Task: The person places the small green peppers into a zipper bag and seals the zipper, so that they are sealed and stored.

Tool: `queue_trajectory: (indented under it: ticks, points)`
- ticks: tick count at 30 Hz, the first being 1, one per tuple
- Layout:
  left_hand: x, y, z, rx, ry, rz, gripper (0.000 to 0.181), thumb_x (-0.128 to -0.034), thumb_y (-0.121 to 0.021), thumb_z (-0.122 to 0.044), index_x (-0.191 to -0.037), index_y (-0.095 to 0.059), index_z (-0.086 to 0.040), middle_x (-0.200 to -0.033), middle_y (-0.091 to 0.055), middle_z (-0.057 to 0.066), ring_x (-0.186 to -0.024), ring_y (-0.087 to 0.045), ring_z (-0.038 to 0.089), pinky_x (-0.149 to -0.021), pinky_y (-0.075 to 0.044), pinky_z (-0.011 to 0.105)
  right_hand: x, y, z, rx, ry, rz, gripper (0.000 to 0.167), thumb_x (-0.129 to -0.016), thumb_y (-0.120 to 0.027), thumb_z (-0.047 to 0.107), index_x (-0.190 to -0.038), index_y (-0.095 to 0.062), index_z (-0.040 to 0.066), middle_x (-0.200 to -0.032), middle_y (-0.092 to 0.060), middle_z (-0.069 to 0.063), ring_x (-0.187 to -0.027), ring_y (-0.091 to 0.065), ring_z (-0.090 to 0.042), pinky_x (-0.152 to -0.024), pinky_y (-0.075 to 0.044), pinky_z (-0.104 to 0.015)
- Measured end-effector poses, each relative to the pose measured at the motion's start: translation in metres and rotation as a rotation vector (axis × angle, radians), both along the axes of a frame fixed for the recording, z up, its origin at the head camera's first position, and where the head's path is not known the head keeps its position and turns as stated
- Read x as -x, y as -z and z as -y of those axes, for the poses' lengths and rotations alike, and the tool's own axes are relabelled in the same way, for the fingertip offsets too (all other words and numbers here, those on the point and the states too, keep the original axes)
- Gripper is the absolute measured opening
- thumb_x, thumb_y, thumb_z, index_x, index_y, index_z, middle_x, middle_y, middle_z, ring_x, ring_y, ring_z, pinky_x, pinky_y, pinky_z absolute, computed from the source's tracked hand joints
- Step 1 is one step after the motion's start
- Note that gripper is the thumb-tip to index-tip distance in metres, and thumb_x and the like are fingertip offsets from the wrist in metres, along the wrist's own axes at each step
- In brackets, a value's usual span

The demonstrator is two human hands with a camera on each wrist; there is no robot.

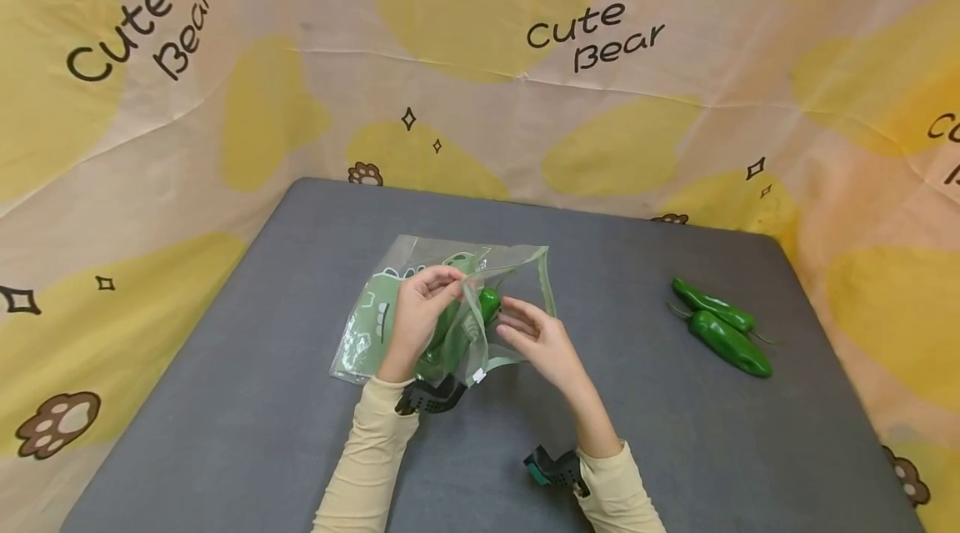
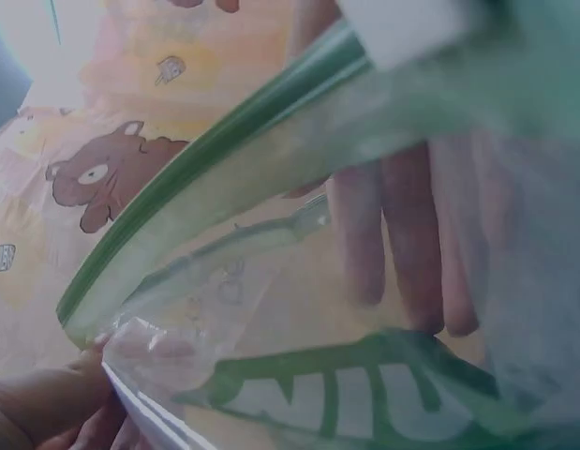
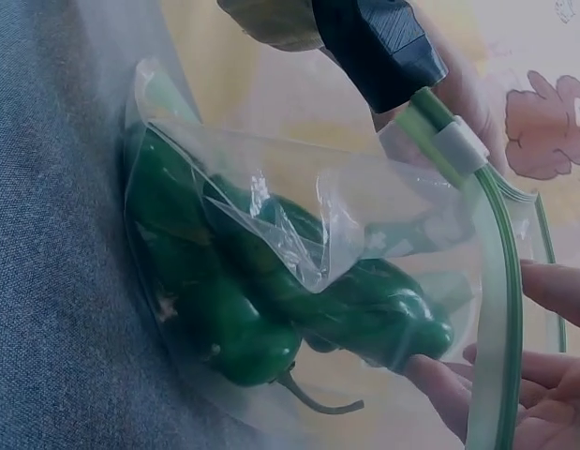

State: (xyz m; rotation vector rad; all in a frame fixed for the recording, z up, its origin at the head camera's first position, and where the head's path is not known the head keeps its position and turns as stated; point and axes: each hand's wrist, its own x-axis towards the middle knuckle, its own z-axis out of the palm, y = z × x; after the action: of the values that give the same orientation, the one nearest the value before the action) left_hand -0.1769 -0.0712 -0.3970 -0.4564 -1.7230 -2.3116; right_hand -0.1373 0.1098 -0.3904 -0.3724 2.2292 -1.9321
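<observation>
A clear zip bag (image 1: 547, 279) with green edging and a green printed front lies on the table, its mouth spread toward the right. My left hand (image 1: 425, 304) pinches the near rim of that mouth; in the left wrist view its thumb (image 2: 46, 398) presses on the plastic. Inside are green peppers (image 3: 243, 337), at least two, one with a curved stem. My right hand (image 1: 540, 341) is at the mouth, fingers loosely extended. In the right wrist view a fingertip (image 3: 435, 380) reaches the end of a pepper (image 3: 402, 309). A white slider (image 3: 461, 145) sits on the zip.
Two more green peppers (image 1: 727, 341) lie side by side on the right of the grey table (image 1: 615, 266). A patterned cloth (image 1: 465, 32) hangs around the table's back and sides. Each wrist wears a dark camera mount (image 1: 555, 466).
</observation>
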Motion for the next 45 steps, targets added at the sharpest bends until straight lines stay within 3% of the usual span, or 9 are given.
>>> queue_trajectory:
  ticks: [5, 13, 20, 23, 30, 33, 37, 38, 45]
  points:
    - [0.000, -0.001, 0.001, -0.083, -0.004, 0.009, 0.016, -0.0783, -0.052, 0.021, -0.092, -0.046, 0.028, -0.078, -0.064, 0.000, -0.067, -0.060, 0.010, -0.060, -0.051, 0.020, 0.007, 0.017, -0.002, -0.003, -0.012, -0.035, 0.045, -0.086, -0.059, 0.006, -0.126, -0.043, -0.008, -0.126, -0.046, -0.022, -0.110, -0.050, -0.030, -0.084, -0.047, -0.030]
    - [-0.002, -0.003, 0.003, -0.080, 0.035, -0.001, 0.017, -0.0790, -0.052, 0.018, -0.094, -0.050, 0.027, -0.083, -0.064, 0.007, -0.070, -0.062, 0.013, -0.063, -0.051, 0.021, 0.006, 0.020, -0.002, -0.067, -0.108, -0.136, 0.046, -0.088, -0.059, 0.013, -0.127, -0.043, -0.005, -0.126, -0.046, -0.022, -0.115, -0.045, -0.029, -0.087, -0.045, -0.035]
    - [-0.002, -0.003, 0.002, -0.093, 0.020, 0.008, 0.021, -0.0776, -0.054, 0.018, -0.084, -0.065, 0.002, -0.079, -0.065, 0.005, -0.065, -0.061, 0.012, -0.061, -0.051, 0.021, 0.005, 0.018, -0.002, -0.152, -0.245, -0.145, 0.040, -0.096, -0.043, 0.013, -0.133, -0.036, -0.002, -0.133, -0.040, -0.017, -0.121, -0.037, -0.026, -0.096, -0.036, -0.041]
    - [-0.001, -0.003, 0.001, -0.103, 0.020, 0.008, 0.021, -0.0772, -0.054, 0.019, -0.083, -0.065, 0.002, -0.078, -0.065, 0.005, -0.064, -0.061, 0.012, -0.060, -0.051, 0.020, 0.005, 0.017, -0.004, -0.167, -0.271, -0.144, 0.039, -0.097, -0.040, 0.010, -0.134, -0.034, -0.002, -0.134, -0.038, -0.017, -0.122, -0.036, -0.026, -0.097, -0.034, -0.041]
    - [0.002, 0.003, 0.003, -0.091, 0.000, -0.016, 0.021, -0.0769, -0.056, 0.012, -0.084, -0.067, -0.004, -0.080, -0.064, 0.006, -0.066, -0.061, 0.012, -0.061, -0.051, 0.021, 0.002, 0.002, -0.010, -0.053, -0.228, -0.196, 0.032, -0.093, -0.042, -0.003, -0.125, -0.041, -0.010, -0.124, -0.045, -0.026, -0.116, -0.042, -0.034, -0.094, -0.038, -0.039]
    - [0.008, 0.013, 0.006, -0.091, 0.019, -0.051, 0.019, -0.0776, -0.059, 0.009, -0.085, -0.068, -0.005, -0.081, -0.064, 0.008, -0.066, -0.061, 0.013, -0.062, -0.052, 0.021, 0.000, -0.009, -0.014, 0.028, -0.234, -0.241, 0.029, -0.090, -0.041, -0.011, -0.119, -0.043, -0.014, -0.118, -0.047, -0.030, -0.111, -0.043, -0.042, -0.092, -0.040, -0.035]
    - [0.007, 0.012, 0.006, -0.101, 0.022, -0.052, 0.020, -0.0775, -0.058, 0.012, -0.085, -0.067, -0.004, -0.080, -0.065, 0.007, -0.065, -0.061, 0.013, -0.060, -0.052, 0.021, 0.002, -0.011, -0.022, 0.060, -0.233, -0.269, 0.027, -0.090, -0.042, -0.012, -0.117, -0.045, -0.014, -0.115, -0.050, -0.029, -0.108, -0.046, -0.041, -0.090, -0.042, -0.029]
    - [0.002, 0.002, 0.006, -0.090, 0.005, -0.035, 0.021, -0.0768, -0.057, 0.014, -0.083, -0.067, -0.003, -0.078, -0.065, 0.006, -0.064, -0.061, 0.012, -0.060, -0.052, 0.020, 0.003, -0.009, -0.025, 0.061, -0.224, -0.274, 0.027, -0.090, -0.042, -0.011, -0.117, -0.046, -0.013, -0.114, -0.050, -0.029, -0.108, -0.046, -0.040, -0.089, -0.042, -0.029]
    - [-0.001, -0.004, 0.008, -0.044, -0.005, 0.024, 0.012, -0.0763, -0.054, 0.020, -0.087, -0.053, 0.024, -0.075, -0.064, 0.003, -0.063, -0.060, 0.012, -0.060, -0.051, 0.020, 0.008, 0.002, -0.041, 0.081, -0.129, -0.304, 0.028, -0.091, -0.046, -0.005, -0.118, -0.048, -0.011, -0.116, -0.051, -0.025, -0.105, -0.051, -0.035, -0.083, -0.047, -0.033]
